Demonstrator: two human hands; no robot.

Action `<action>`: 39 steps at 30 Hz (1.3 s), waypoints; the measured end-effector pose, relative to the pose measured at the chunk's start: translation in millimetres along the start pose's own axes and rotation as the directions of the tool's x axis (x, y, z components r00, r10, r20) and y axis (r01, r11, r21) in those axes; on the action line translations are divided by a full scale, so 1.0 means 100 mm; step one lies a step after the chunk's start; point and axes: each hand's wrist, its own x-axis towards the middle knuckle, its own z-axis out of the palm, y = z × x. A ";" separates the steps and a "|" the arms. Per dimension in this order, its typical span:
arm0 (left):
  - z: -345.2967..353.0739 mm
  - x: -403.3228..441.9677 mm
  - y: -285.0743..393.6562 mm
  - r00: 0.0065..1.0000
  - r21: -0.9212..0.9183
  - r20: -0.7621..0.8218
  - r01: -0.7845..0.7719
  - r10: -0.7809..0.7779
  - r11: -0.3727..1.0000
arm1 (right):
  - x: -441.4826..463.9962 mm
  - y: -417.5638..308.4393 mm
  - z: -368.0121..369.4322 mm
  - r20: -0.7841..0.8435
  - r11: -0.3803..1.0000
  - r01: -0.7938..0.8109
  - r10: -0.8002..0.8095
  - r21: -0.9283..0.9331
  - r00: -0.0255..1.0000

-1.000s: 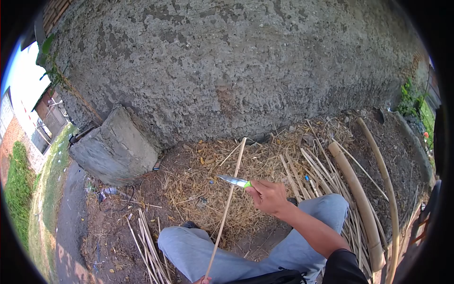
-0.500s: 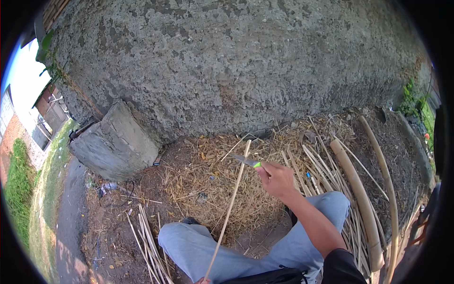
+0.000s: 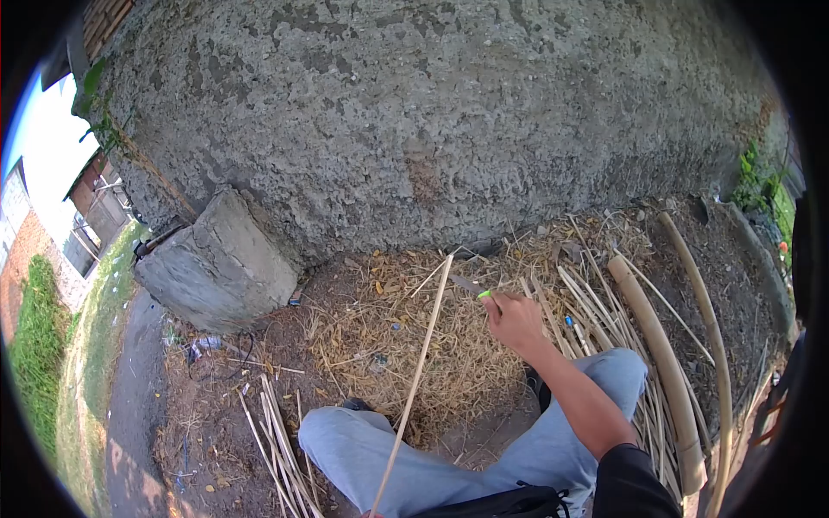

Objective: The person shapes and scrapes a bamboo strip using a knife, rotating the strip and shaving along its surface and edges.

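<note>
My right hand (image 3: 515,323) is closed around the green handle of a knife (image 3: 467,285), whose blade points up and left. Just left of the blade tip, a long thin bamboo strip (image 3: 420,366) slants from the bottom edge up toward the wall; a small gap shows between blade and strip. Only a sliver of my left hand (image 3: 372,514) shows at the bottom edge, at the strip's lower end, with its fingers mostly cut off by the frame. The strip passes over my bent left leg.
Bamboo shavings (image 3: 406,345) cover the ground between my legs. Cut strips (image 3: 281,449) lie on the left. Right of me are more strips (image 3: 596,298), a thick bamboo pole (image 3: 661,363) and a thinner curved pole (image 3: 704,319). A concrete block (image 3: 226,263) stands against the rough wall (image 3: 449,112).
The knife blade was across the strip near its upper end; it has moved right and slightly down, away from it. The strip's upper end has shifted slightly left. The view has turned a little.
</note>
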 end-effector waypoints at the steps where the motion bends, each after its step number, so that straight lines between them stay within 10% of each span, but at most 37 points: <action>1: 0.00 0.03 0.01 1.000 -0.002 -0.013 -0.004 0.004 1.000 | -0.03 -0.07 0.00 0.004 1.000 0.010 -0.010 -0.002 1.000; 4: 0.01 0.09 0.02 0.999 -0.004 -0.014 0.038 -0.038 0.999 | -0.14 -0.18 -0.06 -0.044 0.998 -0.020 0.023 0.058 0.999; 6: 0.02 0.12 -0.04 0.997 -0.009 0.004 0.078 -0.078 0.997 | -0.12 -0.16 -0.21 0.261 0.933 -0.337 0.297 0.124 0.919; 16: 0.16 0.34 -0.04 0.971 -0.205 0.199 0.170 -0.130 0.964 | -0.04 -0.26 -0.49 0.301 0.787 -0.458 0.357 0.414 0.884; 18: 0.19 0.44 -0.03 0.991 -0.158 0.130 0.006 0.015 0.987 | -0.04 -0.32 -0.52 0.284 0.809 -0.429 0.335 0.403 0.898; 39: 0.55 1.16 0.41 0.981 -0.346 0.188 0.107 -0.042 0.932 | -0.65 -0.91 -0.38 0.144 0.850 0.181 -0.285 0.495 0.947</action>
